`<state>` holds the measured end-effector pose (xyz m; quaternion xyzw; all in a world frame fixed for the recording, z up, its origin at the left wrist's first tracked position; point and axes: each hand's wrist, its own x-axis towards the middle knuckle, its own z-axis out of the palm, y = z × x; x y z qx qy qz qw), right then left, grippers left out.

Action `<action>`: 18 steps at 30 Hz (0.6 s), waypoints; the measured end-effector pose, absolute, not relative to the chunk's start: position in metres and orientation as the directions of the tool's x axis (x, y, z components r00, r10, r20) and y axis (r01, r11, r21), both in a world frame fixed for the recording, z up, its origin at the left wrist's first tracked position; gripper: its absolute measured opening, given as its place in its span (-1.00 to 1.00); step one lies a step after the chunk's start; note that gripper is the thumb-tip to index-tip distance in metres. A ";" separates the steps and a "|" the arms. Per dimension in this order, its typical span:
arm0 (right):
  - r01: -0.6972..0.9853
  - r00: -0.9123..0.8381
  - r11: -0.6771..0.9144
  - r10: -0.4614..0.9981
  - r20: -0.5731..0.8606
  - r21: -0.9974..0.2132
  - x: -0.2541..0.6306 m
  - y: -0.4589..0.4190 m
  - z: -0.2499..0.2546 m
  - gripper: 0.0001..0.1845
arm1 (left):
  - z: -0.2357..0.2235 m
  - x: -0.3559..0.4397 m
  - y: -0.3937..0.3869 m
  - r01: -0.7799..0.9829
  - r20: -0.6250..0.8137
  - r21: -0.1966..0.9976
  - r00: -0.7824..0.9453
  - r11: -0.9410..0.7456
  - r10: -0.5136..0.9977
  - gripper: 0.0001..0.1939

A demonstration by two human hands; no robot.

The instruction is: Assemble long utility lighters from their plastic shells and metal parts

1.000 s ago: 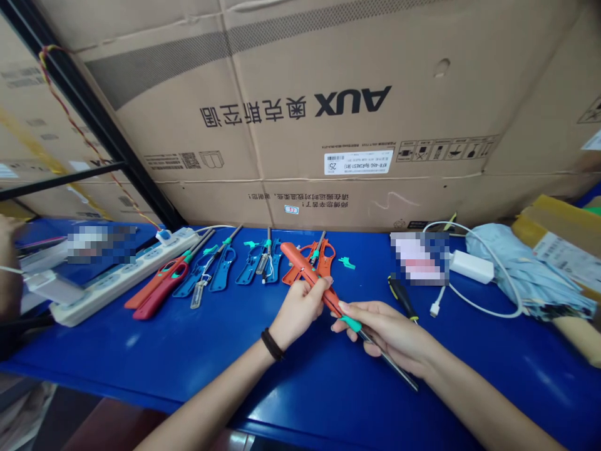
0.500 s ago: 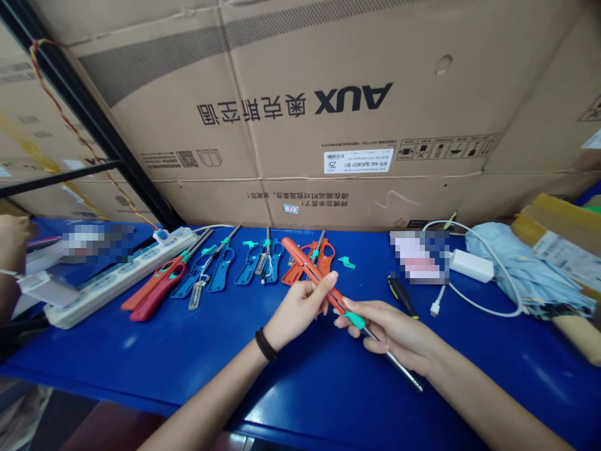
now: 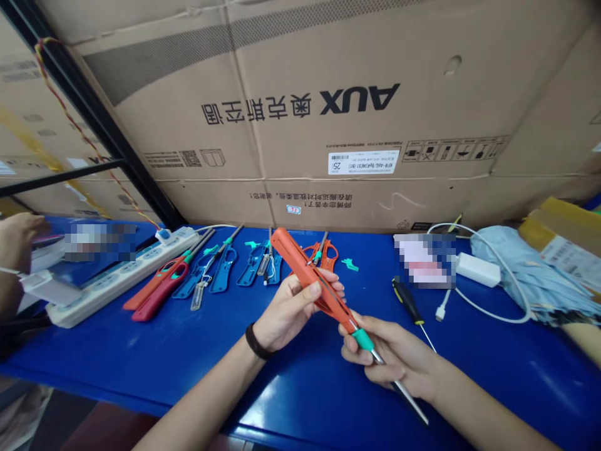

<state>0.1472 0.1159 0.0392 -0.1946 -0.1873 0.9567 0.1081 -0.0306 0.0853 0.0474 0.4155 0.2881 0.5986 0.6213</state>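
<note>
Both my hands hold one orange gas lighter [image 3: 300, 262] with a green collar and a long metal tube. It is tilted, handle up to the left, tube down to the right. My left hand [image 3: 293, 307] is closed around the orange handle, thumb on top. My right hand [image 3: 394, 354] grips the front end near the green collar and tube. Behind the handle lies an opened orange lighter [image 3: 329, 252], partly hidden. A small green trigger piece [image 3: 350, 264] lies beside it. Opened blue lighters [image 3: 223, 269] with wires and green parts lie to the left.
Two whole lighters, orange and red [image 3: 153, 304], lie against a white power strip [image 3: 122, 279]. A screwdriver [image 3: 407, 302], white charger [image 3: 477, 269] and light blue cloth [image 3: 511, 269] are at right. A large cardboard box [image 3: 300, 56] stands behind. Another person's hand [image 3: 21, 238] shows at far left.
The lighter has turned in my hands, so its open handle loop now shows below. My left hand's grip has shifted, and my right hand has moved slightly down and right.
</note>
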 end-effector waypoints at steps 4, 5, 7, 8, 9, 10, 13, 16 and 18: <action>-0.135 -0.893 -0.900 0.292 -0.343 -0.415 0.147 0.114 0.038 -0.73 | 0.046 -0.029 0.084 -0.575 0.130 0.816 0.079 -0.061 0.988 -0.70; -0.134 -0.893 -0.901 0.291 -0.344 -0.413 0.147 0.114 0.037 -0.73 | 0.046 -0.028 0.084 -0.590 0.134 0.805 0.079 -0.062 0.988 -0.73; -0.126 -0.897 -0.904 0.280 -0.342 -0.409 0.146 0.113 0.036 -0.74 | 0.046 -0.027 0.083 -0.620 0.136 0.782 0.078 -0.059 0.988 -0.77; -0.123 -0.899 -0.904 0.276 -0.340 -0.409 0.146 0.113 0.035 -0.73 | 0.046 -0.027 0.083 -0.632 0.135 0.773 0.073 -0.059 0.988 -0.78; -0.123 -0.900 -0.904 0.275 -0.337 -0.409 0.145 0.112 0.034 -0.73 | 0.046 -0.026 0.083 -0.640 0.130 0.767 0.067 -0.058 0.989 -0.78; -0.126 -0.901 -0.904 0.277 -0.333 -0.409 0.144 0.111 0.033 -0.73 | 0.046 -0.026 0.083 -0.645 0.121 0.762 0.058 -0.055 0.991 -0.78; -0.145 -0.905 -0.909 0.282 -0.319 -0.391 0.141 0.107 0.031 -0.73 | 0.045 -0.024 0.083 -0.658 0.099 0.751 0.042 -0.047 0.994 -0.80; -0.157 -0.913 -0.918 0.275 -0.300 -0.365 0.137 0.103 0.029 -0.72 | 0.045 -0.024 0.084 -0.669 0.087 0.742 0.033 -0.043 0.996 -0.81; -0.170 -0.917 -0.919 0.280 -0.285 -0.357 0.136 0.101 0.030 -0.72 | 0.044 -0.025 0.085 -0.667 0.078 0.744 0.027 -0.040 0.997 -0.80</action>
